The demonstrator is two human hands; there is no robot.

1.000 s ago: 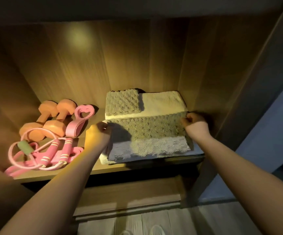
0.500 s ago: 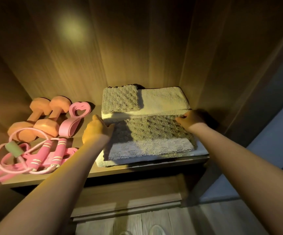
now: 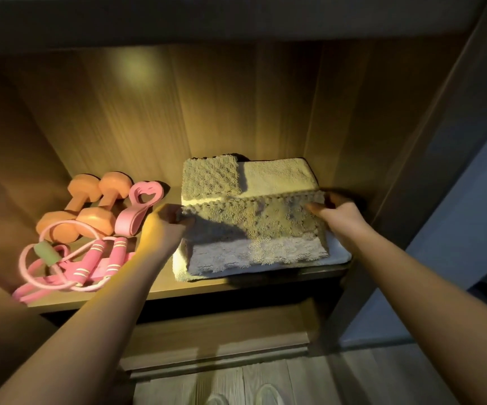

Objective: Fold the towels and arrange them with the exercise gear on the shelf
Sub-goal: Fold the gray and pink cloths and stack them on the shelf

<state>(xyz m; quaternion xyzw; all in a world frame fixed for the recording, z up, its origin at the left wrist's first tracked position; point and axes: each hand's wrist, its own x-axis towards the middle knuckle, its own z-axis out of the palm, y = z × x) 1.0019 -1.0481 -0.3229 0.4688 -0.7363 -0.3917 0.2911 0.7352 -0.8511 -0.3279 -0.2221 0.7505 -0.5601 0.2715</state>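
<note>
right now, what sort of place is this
Probably a home closet or wardrobe: a lit wooden shelf with a panelled back, folded towels stacked on it, and dumbbells and a jump rope stored beside them.

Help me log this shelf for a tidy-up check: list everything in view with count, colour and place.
dumbbells: two, orange, back left of shelf
heart-handled band: one, pink, right of the dumbbells
jump rope: one, pink, front left, tangled with other pink cords
top towel: one, knobbly beige, front of the stack, right half of shelf
other folded towels: at least three, beige, cream, white, beneath and behind it
shelf: one, brown wood
left hand: grips top towel's left edge
right hand: pinches top towel's right edge
</note>
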